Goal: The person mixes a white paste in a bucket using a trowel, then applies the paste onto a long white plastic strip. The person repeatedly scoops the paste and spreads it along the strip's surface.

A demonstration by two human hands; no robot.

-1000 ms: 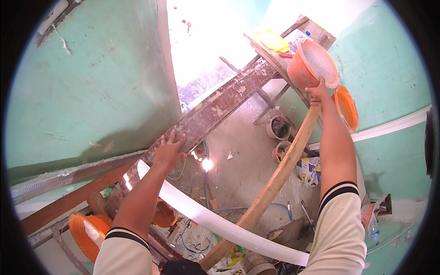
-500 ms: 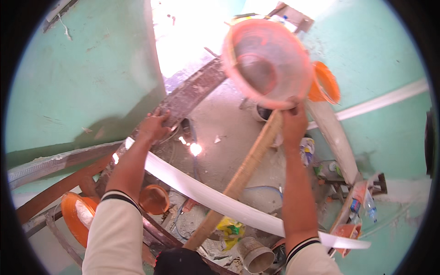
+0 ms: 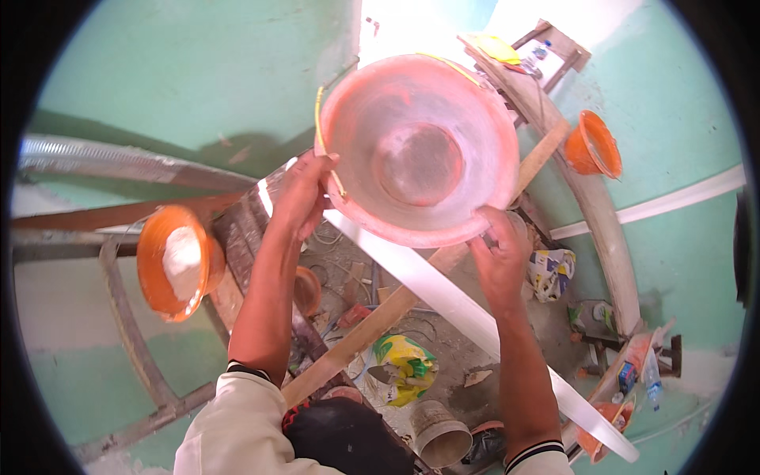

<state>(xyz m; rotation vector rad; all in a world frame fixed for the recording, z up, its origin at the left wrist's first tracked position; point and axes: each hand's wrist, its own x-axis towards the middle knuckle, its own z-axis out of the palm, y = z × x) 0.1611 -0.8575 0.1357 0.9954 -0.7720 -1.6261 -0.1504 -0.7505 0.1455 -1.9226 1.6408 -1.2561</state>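
Observation:
An orange tub [image 3: 483, 142], wide-mouthed with thin yellow cord handles, is held up in front of me, its open side facing me. Pale residue coats the inside, and no other contents show. My left hand [image 3: 305, 190] grips the left rim beside one handle, thumb on top. At the lower right rim, my right hand [image 3: 500, 249] pinches the edge between thumb and fingers. Lower left, near my left forearm, an orange bucket [image 3: 150, 277] holds white powder [image 3: 183, 261]. A long white strip [image 3: 427, 283] passes beneath the tub and behind my right forearm.
A wooden plank [image 3: 356, 340] runs diagonally below the tub. Another orange bucket [image 3: 586, 154] is at the right by the green wall [image 3: 673, 103]. Below lie a yellow-green bag [image 3: 408, 368] and a pale pail [image 3: 437, 435]. A black rounded thing [image 3: 348, 439] shows at the bottom edge.
The tub has come lower and left, turning its open side more toward me. My left hand has left the dark plank and taken the tub's left rim. The view has shifted.

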